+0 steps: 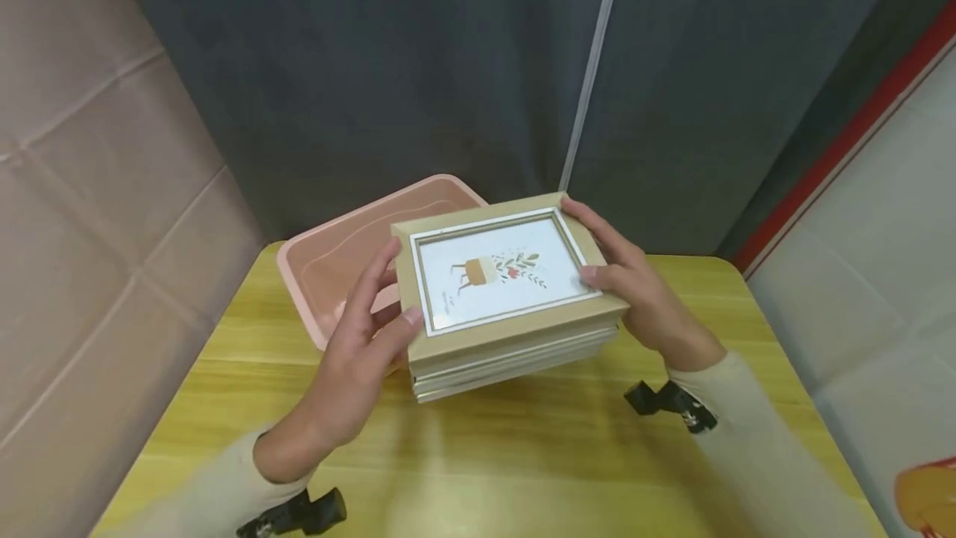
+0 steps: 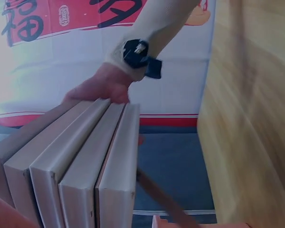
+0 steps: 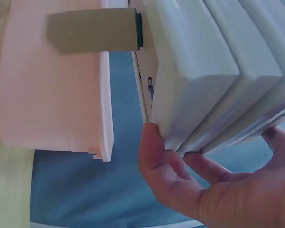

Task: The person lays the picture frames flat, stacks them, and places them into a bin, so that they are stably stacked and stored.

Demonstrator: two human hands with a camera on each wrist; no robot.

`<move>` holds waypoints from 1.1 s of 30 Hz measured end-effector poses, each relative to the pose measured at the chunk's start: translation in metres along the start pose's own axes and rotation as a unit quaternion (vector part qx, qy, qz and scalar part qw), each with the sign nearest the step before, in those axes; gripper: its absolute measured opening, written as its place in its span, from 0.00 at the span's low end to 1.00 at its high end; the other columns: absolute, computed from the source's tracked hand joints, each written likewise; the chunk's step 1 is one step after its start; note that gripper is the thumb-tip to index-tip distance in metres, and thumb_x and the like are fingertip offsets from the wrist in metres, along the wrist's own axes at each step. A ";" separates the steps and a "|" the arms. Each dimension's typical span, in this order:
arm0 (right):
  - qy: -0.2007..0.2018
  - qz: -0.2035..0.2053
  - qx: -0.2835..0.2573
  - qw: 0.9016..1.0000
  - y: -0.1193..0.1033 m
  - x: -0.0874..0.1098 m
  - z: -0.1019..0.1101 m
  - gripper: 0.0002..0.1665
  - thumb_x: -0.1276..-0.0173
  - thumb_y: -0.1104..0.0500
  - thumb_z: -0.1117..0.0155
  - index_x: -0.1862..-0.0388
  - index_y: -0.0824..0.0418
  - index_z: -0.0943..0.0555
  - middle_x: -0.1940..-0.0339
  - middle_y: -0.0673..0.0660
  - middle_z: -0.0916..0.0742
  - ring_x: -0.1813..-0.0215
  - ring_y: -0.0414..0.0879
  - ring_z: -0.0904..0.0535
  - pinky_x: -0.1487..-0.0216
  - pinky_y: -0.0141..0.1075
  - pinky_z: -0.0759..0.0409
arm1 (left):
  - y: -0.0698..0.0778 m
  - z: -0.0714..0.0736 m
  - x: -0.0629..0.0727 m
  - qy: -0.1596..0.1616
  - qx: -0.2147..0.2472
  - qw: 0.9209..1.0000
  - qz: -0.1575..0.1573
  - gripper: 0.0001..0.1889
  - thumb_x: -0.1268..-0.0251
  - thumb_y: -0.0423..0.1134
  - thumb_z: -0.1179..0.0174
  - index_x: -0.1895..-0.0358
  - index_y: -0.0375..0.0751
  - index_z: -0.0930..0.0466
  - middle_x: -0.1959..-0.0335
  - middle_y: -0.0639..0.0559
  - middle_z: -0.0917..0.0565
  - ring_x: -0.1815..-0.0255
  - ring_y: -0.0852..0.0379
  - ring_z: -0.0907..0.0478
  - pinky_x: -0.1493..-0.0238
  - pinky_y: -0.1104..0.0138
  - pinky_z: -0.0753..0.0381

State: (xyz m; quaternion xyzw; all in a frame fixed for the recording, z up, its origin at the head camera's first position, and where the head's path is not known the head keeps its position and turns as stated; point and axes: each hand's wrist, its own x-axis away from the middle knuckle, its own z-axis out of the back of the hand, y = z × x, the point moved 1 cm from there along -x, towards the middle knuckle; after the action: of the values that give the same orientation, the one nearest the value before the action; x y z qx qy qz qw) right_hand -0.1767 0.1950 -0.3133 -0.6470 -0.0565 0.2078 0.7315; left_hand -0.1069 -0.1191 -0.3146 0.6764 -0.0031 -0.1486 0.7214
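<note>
A stack of picture frames (image 1: 515, 347) is held level between both hands, raised above the table in the wrist views. The top frame (image 1: 508, 272) has a tan border and a white print of flowers and a small stool-like shape. My left hand (image 1: 347, 368) grips the stack's left end, thumb on the top border. At the other end my right hand (image 1: 646, 297) holds on, its thumb over the print's edge; in the right wrist view its fingertips (image 3: 154, 142) curl under the stack. A brown stand leg (image 3: 92, 31) sticks out from the lowest frame's back.
A pink plastic basin (image 1: 299, 293) stands behind the stack to the left, partly hidden by it. The wood-grain table (image 1: 485, 471) lies below. A dark curtain (image 1: 358, 65) hangs at the back, with pale covered walls (image 1: 97, 189) on both sides.
</note>
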 end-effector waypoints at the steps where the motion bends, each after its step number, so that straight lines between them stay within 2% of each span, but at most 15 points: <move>1: -0.003 -0.004 0.000 1.000 -0.002 -0.005 0.001 0.46 0.30 0.61 0.52 0.13 0.38 0.41 0.12 0.48 0.42 0.23 0.57 0.42 0.30 0.50 0.37 | 0.003 0.001 -0.002 0.002 0.005 1.000 0.012 0.37 0.16 0.37 0.50 0.14 0.68 0.52 0.24 0.46 0.40 0.38 0.43 0.20 0.51 0.64 0.12; 6: -0.014 0.003 0.006 1.000 -0.018 -0.023 0.005 0.46 0.31 0.60 0.54 0.13 0.38 0.41 0.14 0.48 0.40 0.25 0.57 0.41 0.32 0.51 0.37 | 0.020 0.004 -0.011 0.009 0.015 0.998 0.054 0.35 0.16 0.43 0.52 0.15 0.71 0.54 0.23 0.49 0.44 0.43 0.48 0.19 0.53 0.62 0.12; 10: -0.019 0.013 0.000 1.000 -0.033 -0.031 0.006 0.46 0.31 0.60 0.55 0.13 0.38 0.41 0.15 0.48 0.39 0.26 0.57 0.40 0.33 0.49 0.36 | 0.034 0.007 -0.015 0.017 0.010 0.998 0.060 0.35 0.17 0.45 0.52 0.15 0.72 0.55 0.25 0.47 0.44 0.46 0.48 0.17 0.54 0.60 0.13; 13: -0.018 0.011 -0.005 1.000 -0.043 -0.036 0.006 0.45 0.30 0.59 0.56 0.14 0.37 0.41 0.16 0.49 0.38 0.28 0.57 0.39 0.36 0.48 0.33 | 0.043 0.010 -0.019 0.018 0.002 0.998 0.057 0.35 0.17 0.46 0.52 0.16 0.74 0.54 0.25 0.48 0.44 0.44 0.46 0.19 0.52 0.56 0.17; 17: -0.019 0.004 -0.005 1.000 -0.055 -0.042 0.008 0.44 0.29 0.57 0.55 0.14 0.34 0.40 0.18 0.50 0.37 0.30 0.58 0.37 0.38 0.47 0.31 | 0.052 0.013 -0.028 0.013 0.003 0.998 0.053 0.34 0.17 0.47 0.53 0.17 0.76 0.54 0.24 0.51 0.44 0.36 0.44 0.26 0.50 0.53 0.22; 22: -0.028 -0.002 -0.008 1.000 -0.071 -0.049 0.007 0.42 0.28 0.54 0.54 0.15 0.31 0.40 0.18 0.49 0.38 0.29 0.58 0.37 0.38 0.48 0.31 | 0.065 0.017 -0.032 0.003 0.026 0.998 0.051 0.33 0.16 0.48 0.53 0.17 0.77 0.55 0.25 0.51 0.44 0.31 0.44 0.32 0.49 0.52 0.21; 28: -0.015 0.007 -0.010 1.000 -0.090 -0.052 0.005 0.40 0.27 0.52 0.52 0.17 0.29 0.37 0.20 0.52 0.37 0.33 0.61 0.32 0.44 0.49 0.25 | 0.081 0.023 -0.034 0.003 0.043 0.999 0.026 0.32 0.16 0.47 0.52 0.18 0.77 0.52 0.27 0.48 0.44 0.32 0.41 0.32 0.50 0.51 0.18; 33: -0.022 0.033 -0.013 0.999 -0.091 -0.067 0.002 0.41 0.28 0.53 0.51 0.17 0.32 0.37 0.22 0.56 0.35 0.37 0.62 0.28 0.48 0.46 0.20 | 0.084 0.030 -0.041 0.014 0.048 0.999 0.014 0.32 0.16 0.49 0.52 0.18 0.76 0.53 0.27 0.48 0.44 0.34 0.41 0.28 0.47 0.52 0.17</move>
State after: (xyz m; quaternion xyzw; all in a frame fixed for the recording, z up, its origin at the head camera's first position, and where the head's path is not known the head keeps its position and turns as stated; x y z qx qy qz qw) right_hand -0.2171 0.1650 -0.2118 -0.6532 -0.0541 0.2454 0.7143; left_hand -0.1343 -0.1365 -0.2224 0.7118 -0.0097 -0.1285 0.6905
